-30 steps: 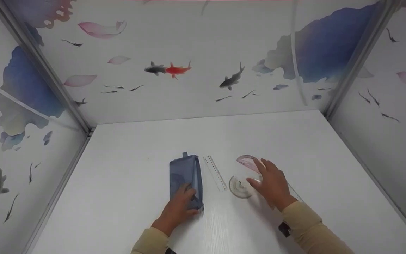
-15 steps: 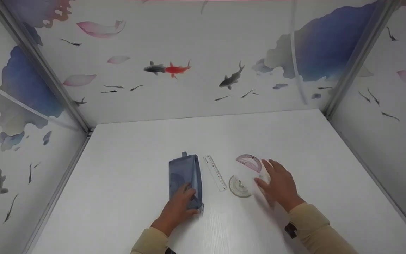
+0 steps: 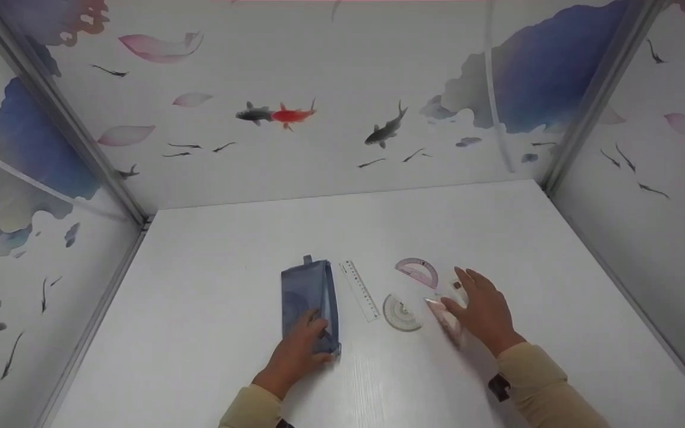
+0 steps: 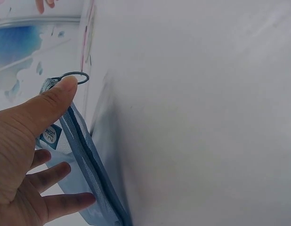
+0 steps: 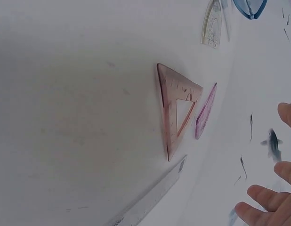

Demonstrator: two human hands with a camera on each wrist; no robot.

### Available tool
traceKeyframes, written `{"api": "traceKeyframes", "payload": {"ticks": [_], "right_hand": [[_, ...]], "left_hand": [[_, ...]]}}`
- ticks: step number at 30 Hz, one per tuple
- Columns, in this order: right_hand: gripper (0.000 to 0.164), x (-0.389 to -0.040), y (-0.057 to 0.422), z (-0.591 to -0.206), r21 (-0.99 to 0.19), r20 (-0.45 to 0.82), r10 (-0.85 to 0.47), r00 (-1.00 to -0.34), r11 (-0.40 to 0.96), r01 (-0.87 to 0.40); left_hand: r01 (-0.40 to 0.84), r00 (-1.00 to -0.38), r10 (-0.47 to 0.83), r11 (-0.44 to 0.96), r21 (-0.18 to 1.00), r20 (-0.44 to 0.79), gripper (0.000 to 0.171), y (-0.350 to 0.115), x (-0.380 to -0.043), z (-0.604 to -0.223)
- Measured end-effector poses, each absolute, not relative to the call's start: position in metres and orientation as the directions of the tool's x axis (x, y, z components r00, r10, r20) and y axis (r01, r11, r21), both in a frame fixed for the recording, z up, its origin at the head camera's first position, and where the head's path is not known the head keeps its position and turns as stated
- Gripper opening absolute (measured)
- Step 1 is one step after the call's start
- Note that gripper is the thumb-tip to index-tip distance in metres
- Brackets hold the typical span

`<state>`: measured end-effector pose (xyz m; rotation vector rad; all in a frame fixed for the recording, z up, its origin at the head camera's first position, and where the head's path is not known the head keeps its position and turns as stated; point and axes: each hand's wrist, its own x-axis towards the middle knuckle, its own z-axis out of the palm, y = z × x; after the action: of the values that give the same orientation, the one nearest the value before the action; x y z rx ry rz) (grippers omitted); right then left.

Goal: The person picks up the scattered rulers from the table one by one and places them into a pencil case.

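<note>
My left hand (image 3: 298, 351) rests on the near part of a blue mesh pencil case (image 3: 302, 291). In the left wrist view its thumb lies at the zipper end beside a pull ring (image 4: 79, 76), the other visible fingers spread along the case. My right hand (image 3: 485, 309) is over the table, fingers extended and holding nothing. Beside its thumb lies a pink set square (image 3: 448, 320), flat and apart from the hand in the right wrist view. A white ruler (image 5: 152, 193) lies near the set square, partly hidden under the hand in the head view.
Between the pencil case and the right hand lie a clear ruler (image 3: 360, 291), a clear protractor (image 3: 400, 323) and a pink protractor (image 3: 429, 268). The white table (image 3: 211, 333) is bounded by fish-patterned walls (image 3: 295, 166) at the back and sides.
My right hand has moved to the right, uncovering the pink protractor and then the set square. My left hand stays on the pencil case. The head view has shifted slightly.
</note>
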<state>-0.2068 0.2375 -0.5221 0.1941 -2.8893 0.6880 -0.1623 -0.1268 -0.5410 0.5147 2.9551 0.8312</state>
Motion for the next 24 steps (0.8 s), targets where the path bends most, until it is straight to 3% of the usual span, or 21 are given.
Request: {"api": "traceKeyframes", "payload": {"ticks": [24], "right_hand": [[0.076, -0.203, 0.270, -0.531, -0.571, 0.005, -0.017, -1.000, 0.821, -0.017]], "left_hand": [[0.365, -0.925, 0.367, 0.782, 0.504, 0.100, 0.056, -0.130, -0.161, -0.543]]}}
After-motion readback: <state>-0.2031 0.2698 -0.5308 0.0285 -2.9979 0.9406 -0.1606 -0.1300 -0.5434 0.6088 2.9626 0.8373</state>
